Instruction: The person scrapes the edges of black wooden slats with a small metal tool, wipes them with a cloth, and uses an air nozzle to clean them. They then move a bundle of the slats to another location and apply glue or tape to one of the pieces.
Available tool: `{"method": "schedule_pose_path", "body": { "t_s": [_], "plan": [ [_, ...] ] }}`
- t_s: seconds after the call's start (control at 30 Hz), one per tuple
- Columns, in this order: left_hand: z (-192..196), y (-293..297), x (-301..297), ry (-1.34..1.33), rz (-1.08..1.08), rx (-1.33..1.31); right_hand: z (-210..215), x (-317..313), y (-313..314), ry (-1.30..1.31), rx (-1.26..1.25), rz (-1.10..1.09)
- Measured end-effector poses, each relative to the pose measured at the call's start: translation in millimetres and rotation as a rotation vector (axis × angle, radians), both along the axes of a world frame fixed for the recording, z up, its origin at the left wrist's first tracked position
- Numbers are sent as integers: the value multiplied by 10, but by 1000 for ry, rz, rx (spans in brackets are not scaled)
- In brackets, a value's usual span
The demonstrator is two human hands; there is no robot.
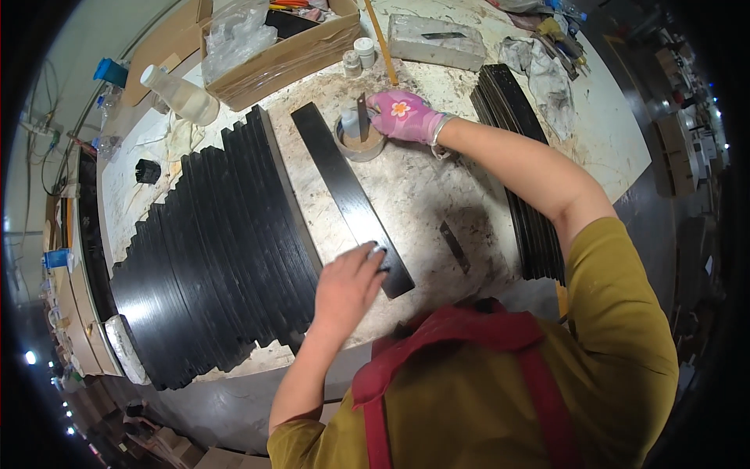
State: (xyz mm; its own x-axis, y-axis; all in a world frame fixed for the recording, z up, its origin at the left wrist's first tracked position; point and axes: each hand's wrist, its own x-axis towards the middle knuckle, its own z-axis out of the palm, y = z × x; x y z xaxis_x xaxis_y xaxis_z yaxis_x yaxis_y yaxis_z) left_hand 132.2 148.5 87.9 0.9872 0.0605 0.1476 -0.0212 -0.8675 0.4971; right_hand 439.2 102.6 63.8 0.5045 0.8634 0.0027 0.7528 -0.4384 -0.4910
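Note:
A long black board (344,191) lies at a slant on the worktable. My bare left hand (348,283) rests on its near end with the fingers bent together. Something small and pale shows at those fingertips, too little to name. In a pink flowered glove, my right hand (406,117) grips a thin dark scraper blade (362,117), upright above a round shallow dish (364,150). A small pale bottle (349,121) stands in the dish. Another dark thin blade (454,247) lies on the table, right of the board.
Many black boards stand packed in a row (223,250) on the left, with another stack (512,141) on the right. Farther back are a cardboard box (289,59), a clear bottle (181,95), white jars (364,51), a pale block (433,43) and a grey rag (547,74).

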Motion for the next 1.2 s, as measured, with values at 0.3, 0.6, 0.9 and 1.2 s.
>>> {"method": "schedule_pose_path", "body": {
  "t_s": [0.3,0.6,0.9,1.2],
  "plan": [
    [236,488,513,-100,157,-29,196,91,20,81,99,-20],
    [124,629,682,-98,154,9,420,207,44,182,150,271],
    [136,838,1199,-194,133,55,617,1001,-167,382,373,-22],
    [-64,784,1967,142,-171,376,591,2169,-144,212,58,-481]
  ]
}}
